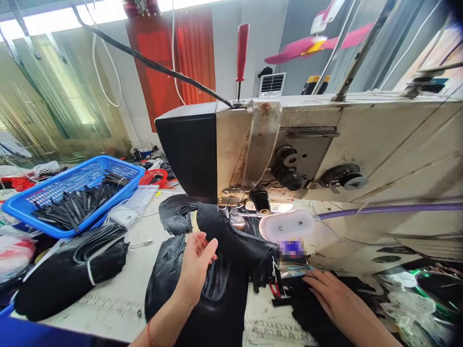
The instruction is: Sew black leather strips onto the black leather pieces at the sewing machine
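My left hand (197, 265) is raised over black leather-like pieces. Its fingers are loosely curled, the thumb stands apart, and nothing shows in it. Just beyond it, a curved black piece (231, 238) lies under the sewing machine head (253, 149). Below are more stacked black pieces (164, 265) with looped edges. My right hand (333, 291) rests with fingers stretched out on black fabric strips (304, 308). Its fingertips reach a light-blue slim item (296, 271) whose kind I cannot make out, beside a blurred-out patch.
At the left stand a blue basket (133, 171) of black strips and a tied black bundle (68, 274). A white lamp-like pad (287, 225) with a purple cable sits under the machine arm. A red-handled screwdriver (242, 53) stands on top. Clear plastic bags (408, 303) lie at right.
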`<state>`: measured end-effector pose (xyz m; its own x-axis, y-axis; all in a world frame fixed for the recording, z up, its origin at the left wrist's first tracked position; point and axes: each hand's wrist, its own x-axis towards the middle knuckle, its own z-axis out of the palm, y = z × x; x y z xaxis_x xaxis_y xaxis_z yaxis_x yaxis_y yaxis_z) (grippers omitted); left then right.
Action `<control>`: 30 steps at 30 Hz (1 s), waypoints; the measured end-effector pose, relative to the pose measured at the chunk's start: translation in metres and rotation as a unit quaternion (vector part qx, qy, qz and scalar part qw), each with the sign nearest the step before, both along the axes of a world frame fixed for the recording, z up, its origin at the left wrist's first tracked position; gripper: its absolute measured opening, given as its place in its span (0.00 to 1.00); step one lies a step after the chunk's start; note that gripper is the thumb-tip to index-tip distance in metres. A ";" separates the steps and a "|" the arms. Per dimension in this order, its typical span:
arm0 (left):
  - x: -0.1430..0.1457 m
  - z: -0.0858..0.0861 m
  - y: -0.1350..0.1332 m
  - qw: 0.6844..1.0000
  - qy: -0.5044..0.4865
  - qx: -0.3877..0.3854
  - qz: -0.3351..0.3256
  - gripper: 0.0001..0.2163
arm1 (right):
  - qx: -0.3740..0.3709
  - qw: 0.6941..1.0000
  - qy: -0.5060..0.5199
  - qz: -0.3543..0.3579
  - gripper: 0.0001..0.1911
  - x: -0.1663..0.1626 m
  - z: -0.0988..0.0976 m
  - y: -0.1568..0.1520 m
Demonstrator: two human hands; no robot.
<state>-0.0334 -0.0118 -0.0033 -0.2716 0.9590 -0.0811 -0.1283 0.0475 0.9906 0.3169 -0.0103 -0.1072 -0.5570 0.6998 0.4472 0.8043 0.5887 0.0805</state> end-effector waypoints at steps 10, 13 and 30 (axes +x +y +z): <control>0.000 -0.007 0.001 0.999 -0.046 -0.024 -0.002 0.18 | -0.087 0.996 0.028 0.003 0.13 -0.002 0.011 0.004; -0.002 -0.009 0.001 0.997 -0.071 -0.037 -0.022 0.20 | -0.082 0.995 0.054 -0.005 0.11 0.001 0.014 0.003; 0.033 -0.005 0.005 0.972 -0.216 0.058 -0.071 0.23 | 0.094 0.955 0.254 0.117 0.15 -0.147 0.117 0.018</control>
